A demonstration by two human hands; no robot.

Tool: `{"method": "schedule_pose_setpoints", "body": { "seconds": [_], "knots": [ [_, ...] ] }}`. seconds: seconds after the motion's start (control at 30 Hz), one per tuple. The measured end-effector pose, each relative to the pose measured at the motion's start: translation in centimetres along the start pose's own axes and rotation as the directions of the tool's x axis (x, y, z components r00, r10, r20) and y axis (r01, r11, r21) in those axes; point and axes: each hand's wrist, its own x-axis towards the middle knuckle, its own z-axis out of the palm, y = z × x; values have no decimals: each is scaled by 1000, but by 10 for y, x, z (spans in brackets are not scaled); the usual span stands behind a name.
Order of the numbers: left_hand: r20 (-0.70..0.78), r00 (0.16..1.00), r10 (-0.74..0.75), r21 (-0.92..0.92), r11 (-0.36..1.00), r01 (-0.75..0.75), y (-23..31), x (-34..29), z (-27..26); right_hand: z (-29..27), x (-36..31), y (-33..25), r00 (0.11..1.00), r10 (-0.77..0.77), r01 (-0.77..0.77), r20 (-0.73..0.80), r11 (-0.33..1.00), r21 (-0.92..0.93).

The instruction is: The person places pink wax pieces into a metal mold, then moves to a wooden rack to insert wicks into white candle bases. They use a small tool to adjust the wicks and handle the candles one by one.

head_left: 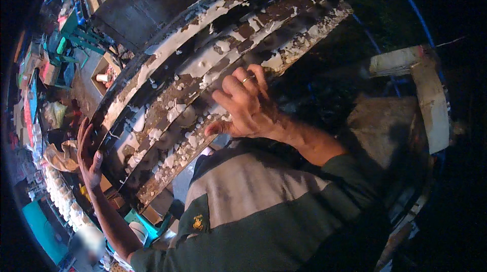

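Our left hand (90,159) spread, white-spattered boards (198,66) just to its right. Right hand (244,103) loosely curled over them; we cannot tell if it grips. We judge this a steadying step; the next move calls for a sure hold on both edges.

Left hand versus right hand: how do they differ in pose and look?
The left hand is opened out; the right hand is partly curled. The right hand wears a ring; none shows on the left hand. Both are gloveless, with dark green sleeves.
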Motion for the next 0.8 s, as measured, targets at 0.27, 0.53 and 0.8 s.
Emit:
{"method": "schedule_pose_setpoints", "body": {
  "seconds": [0.27,0.53,0.8],
  "knots": [
    [-166,985,48,252,968,-5,-13,-22,-6,-32,-14,57,984,117,-125,-137,991,-50],
    [-225,971,77,410,912,23,0,-32,12,-61,-35,92,956,282,-229,84,892,-391],
    [-370,928,42,303,950,77,11,-34,24,-42,-44,62,984,167,-146,55,950,-276]
  ]
}}
